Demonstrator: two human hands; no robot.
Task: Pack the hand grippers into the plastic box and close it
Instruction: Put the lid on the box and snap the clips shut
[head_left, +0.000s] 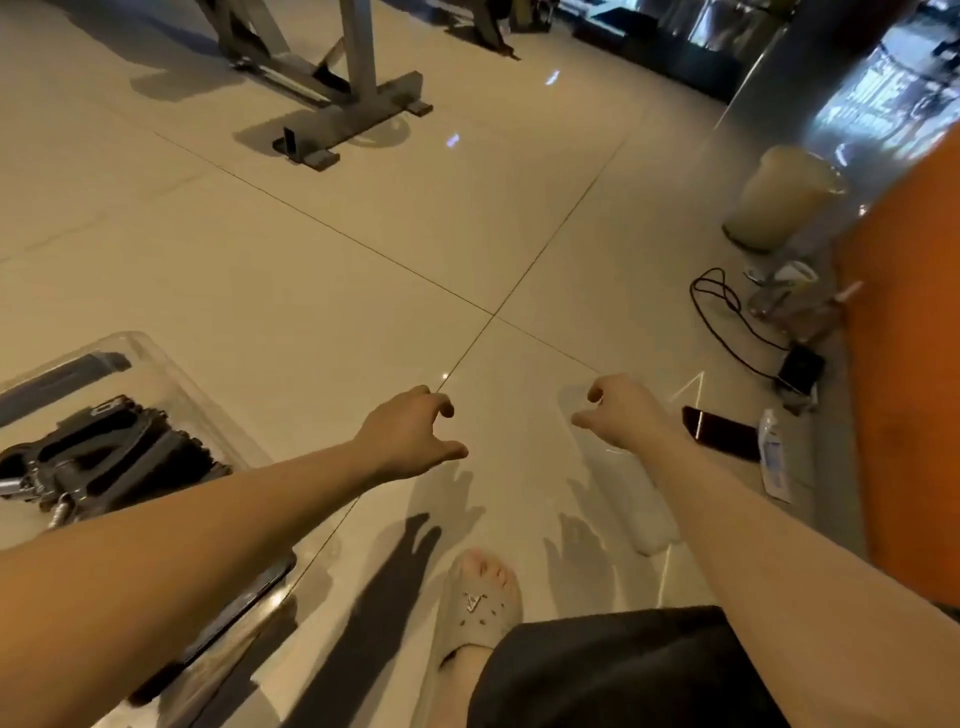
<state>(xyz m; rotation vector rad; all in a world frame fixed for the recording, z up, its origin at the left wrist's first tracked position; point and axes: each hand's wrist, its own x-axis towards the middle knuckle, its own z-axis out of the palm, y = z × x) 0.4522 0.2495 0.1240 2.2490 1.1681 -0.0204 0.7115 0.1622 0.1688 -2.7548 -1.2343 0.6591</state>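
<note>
Pale, glossy floor tiles (311, 270) are stretching out under both outstretched arms, with the grey steel feet of a gym frame (358, 104) standing far beyond the fingertips. The left hand (410, 436) is hovering over bare tile, its fingers loosely curled and thumb sticking out, holding nothing. The right hand (621, 410) is hanging likewise, fingers drooping in a slack curl and gripping nothing. Right beneath them a clear, frosted-looking plastic piece (639, 514) is lying flat on the floor; whether the fingertips are touching it I cannot tell.

The plastic box (150, 353) is sitting well to the left of the left fingers, back alongside that forearm. It is transparent and round-cornered, with a dark grey bar showing at its far end. The hand grippers (119, 447) are lying bunched together inside it, black with ribbed handles and bright metal springs.

Just to the right of the right fingers a dark phone (722, 431) is lying on the floor, with a small white bottle (771, 452) beside it. Further out a black cable (722, 312) is trailing to a charger (800, 366). A foot in a beige clog (478, 603) is resting on the tile behind both sets of fingers, between the forearms.
</note>
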